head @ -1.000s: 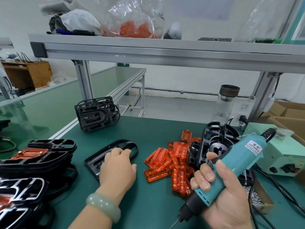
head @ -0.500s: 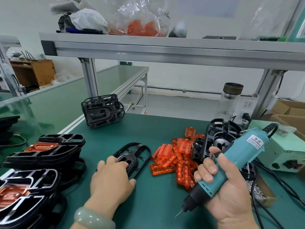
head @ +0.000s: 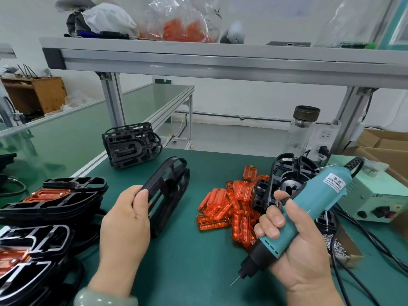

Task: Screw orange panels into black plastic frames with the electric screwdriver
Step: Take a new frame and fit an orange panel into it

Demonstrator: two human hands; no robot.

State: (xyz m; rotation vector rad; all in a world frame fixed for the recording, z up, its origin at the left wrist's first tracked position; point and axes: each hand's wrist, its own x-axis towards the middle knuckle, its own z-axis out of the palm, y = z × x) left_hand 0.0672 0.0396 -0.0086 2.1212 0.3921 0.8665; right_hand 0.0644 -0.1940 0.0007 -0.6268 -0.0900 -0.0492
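Observation:
My left hand [head: 125,226] grips one black plastic frame [head: 167,193] by its near edge and holds it tilted up on its side over the green mat. In my right hand [head: 295,250] is the teal electric screwdriver [head: 293,215], fingers wrapped round its body, bit pointing down and left just above the mat. A heap of loose orange panels [head: 229,208] lies between the two hands. More bare black frames [head: 284,180] lean behind the screwdriver.
Stacked frames with orange panels fitted [head: 50,202] sit at the left edge. A bundle of black frames [head: 131,146] stands at the back left. A box of screws [head: 337,246], a pale green power unit [head: 371,195] with cables and a glass jar [head: 303,127] crowd the right.
My left hand has closed on the flat black frame and tipped it up onto its edge. The screwdriver hand has stayed nearly still.

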